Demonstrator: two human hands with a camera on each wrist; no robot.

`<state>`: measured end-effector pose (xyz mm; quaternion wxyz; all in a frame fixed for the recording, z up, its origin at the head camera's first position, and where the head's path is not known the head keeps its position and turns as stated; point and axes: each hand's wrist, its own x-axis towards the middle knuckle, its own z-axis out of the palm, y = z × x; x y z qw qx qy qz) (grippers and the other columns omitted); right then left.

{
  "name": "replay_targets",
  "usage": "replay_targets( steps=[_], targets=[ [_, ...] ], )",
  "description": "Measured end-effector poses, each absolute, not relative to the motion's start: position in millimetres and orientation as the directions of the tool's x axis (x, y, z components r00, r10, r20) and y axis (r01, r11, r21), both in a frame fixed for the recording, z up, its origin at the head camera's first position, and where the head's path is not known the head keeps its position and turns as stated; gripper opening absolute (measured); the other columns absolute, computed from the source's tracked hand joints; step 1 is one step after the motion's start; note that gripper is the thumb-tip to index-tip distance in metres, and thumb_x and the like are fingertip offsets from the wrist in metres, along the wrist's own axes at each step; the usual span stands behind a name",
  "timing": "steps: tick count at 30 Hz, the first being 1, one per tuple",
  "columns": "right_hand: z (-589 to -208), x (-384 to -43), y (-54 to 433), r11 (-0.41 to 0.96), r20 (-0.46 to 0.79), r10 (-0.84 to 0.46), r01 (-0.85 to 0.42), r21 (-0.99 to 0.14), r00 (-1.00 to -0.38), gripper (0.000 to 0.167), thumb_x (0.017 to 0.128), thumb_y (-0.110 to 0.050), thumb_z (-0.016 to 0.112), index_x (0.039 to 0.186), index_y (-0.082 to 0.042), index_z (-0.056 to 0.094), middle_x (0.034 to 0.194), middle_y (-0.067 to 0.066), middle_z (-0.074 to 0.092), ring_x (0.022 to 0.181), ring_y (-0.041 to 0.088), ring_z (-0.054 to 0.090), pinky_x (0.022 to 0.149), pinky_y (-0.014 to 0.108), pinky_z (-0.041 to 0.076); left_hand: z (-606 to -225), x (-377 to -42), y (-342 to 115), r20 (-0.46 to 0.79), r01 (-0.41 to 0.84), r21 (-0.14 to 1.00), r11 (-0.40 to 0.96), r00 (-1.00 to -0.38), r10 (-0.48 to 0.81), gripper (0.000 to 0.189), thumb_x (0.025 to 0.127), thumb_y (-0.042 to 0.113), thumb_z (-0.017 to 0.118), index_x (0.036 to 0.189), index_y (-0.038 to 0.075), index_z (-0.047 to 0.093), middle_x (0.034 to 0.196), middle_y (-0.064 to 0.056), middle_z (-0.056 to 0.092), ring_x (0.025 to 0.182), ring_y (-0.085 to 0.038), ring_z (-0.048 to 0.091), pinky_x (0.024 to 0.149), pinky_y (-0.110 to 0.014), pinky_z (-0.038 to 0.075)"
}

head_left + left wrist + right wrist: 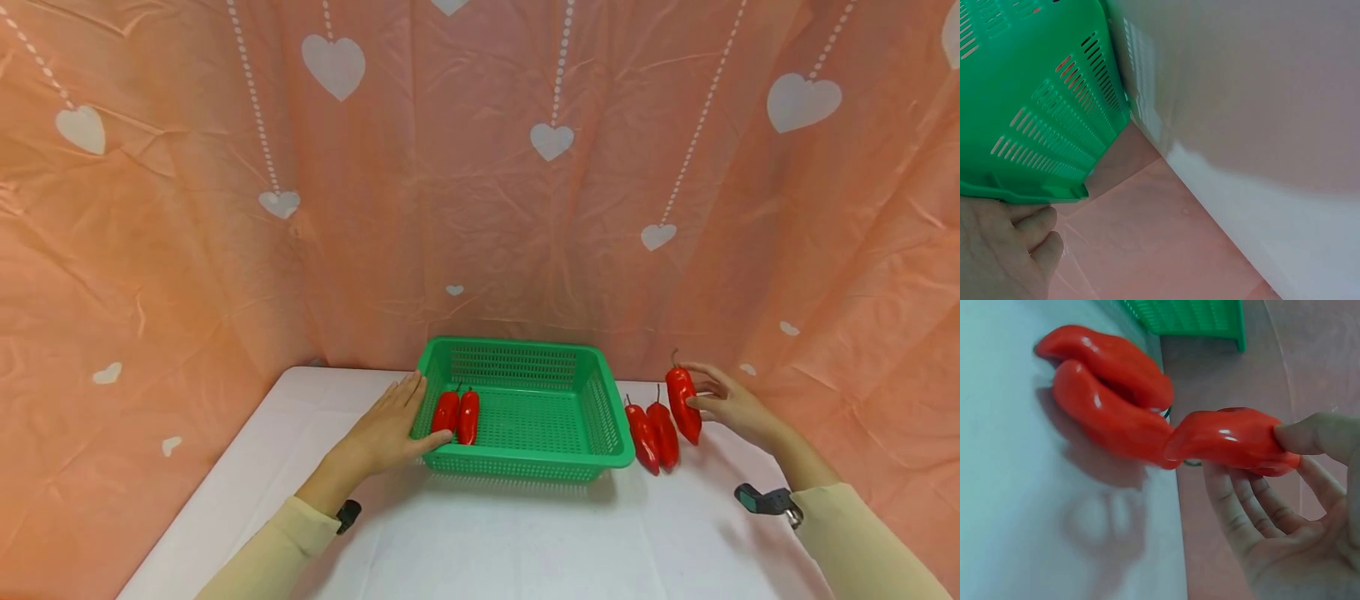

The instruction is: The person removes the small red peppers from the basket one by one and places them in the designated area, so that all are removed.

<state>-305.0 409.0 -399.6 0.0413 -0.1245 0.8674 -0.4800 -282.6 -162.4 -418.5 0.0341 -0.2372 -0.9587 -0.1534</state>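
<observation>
My right hand pinches a red pepper between thumb and fingers, its stem pointing up. In the right wrist view this pepper is raised off the white table. Close to its left, two more red peppers lie side by side just outside the green basket. My left hand rests on the basket's near left corner, fingers straight along the left rim and thumb over the front rim. Inside the basket, near that hand, two red peppers lie next to each other. The left wrist view shows the fingertips at the rim.
The basket stands on a white-covered table near its back edge. Behind it hangs a pink-orange curtain with white hearts, which also runs down both sides. A dark wrist device is worn at the right sleeve.
</observation>
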Motion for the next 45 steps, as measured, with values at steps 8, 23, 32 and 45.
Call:
replay_targets(
  steps=[8, 23, 32, 45],
  targets=[
    [-417.1, -299.9, 419.4, 0.566, 0.044, -0.224, -0.167, -0.808, -0.974, 0.075, 0.103, -0.013, 0.071, 0.165, -0.002, 0.03, 0.153, 0.035, 0.047, 0.133, 0.054, 0.054, 0.088, 0.049, 0.067, -418.5, -282.5, -163.0, 0.138, 0.464, 0.277, 0.841, -0.886, 0.443, 0.111, 0.1, 0.075, 0.053, 0.166, -0.009, 0.022, 0.177, -0.023, 0.018, 0.165, -0.04, 0.015, 0.135, -0.053, 0.013],
    [-438.8, -294.6, 435.6, 0.561, -0.148, -0.209, 0.005, -0.828, -0.967, 0.083, 0.101, -0.014, 0.07, 0.168, -0.002, 0.021, 0.154, 0.039, 0.039, 0.133, 0.049, 0.051, 0.094, 0.05, 0.064, -418.7, -282.7, -163.5, 0.133, 0.464, 0.285, 0.839, -0.886, 0.445, 0.112, 0.1, 0.076, 0.052, 0.166, -0.009, 0.023, 0.177, -0.023, 0.018, 0.165, -0.04, 0.015, 0.135, -0.053, 0.013],
    [-441.4, -294.2, 433.9, 0.556, -0.166, -0.204, 0.025, -0.831, -0.965, 0.08, 0.104, -0.019, 0.07, 0.166, 0.001, 0.023, 0.148, 0.038, 0.045, 0.126, 0.041, 0.058, 0.093, 0.048, 0.065, -418.5, -282.5, -163.8, 0.122, 0.458, 0.286, 0.842, -0.889, 0.442, 0.114, 0.099, 0.079, 0.049, 0.167, -0.008, 0.021, 0.177, -0.022, 0.017, 0.165, -0.04, 0.013, 0.135, -0.053, 0.012],
    [-443.8, -295.4, 430.9, 0.56, -0.18, -0.203, 0.037, -0.828, -0.963, 0.08, 0.101, -0.012, 0.07, 0.165, 0.003, 0.025, 0.153, 0.04, 0.041, 0.131, 0.047, 0.055, 0.096, 0.048, 0.064, -417.5, -282.0, -162.8, 0.13, 0.459, 0.293, 0.839, -0.888, 0.441, 0.111, 0.1, 0.076, 0.052, 0.167, -0.008, 0.022, 0.178, -0.022, 0.016, 0.165, -0.04, 0.014, 0.135, -0.053, 0.012]
  ],
)
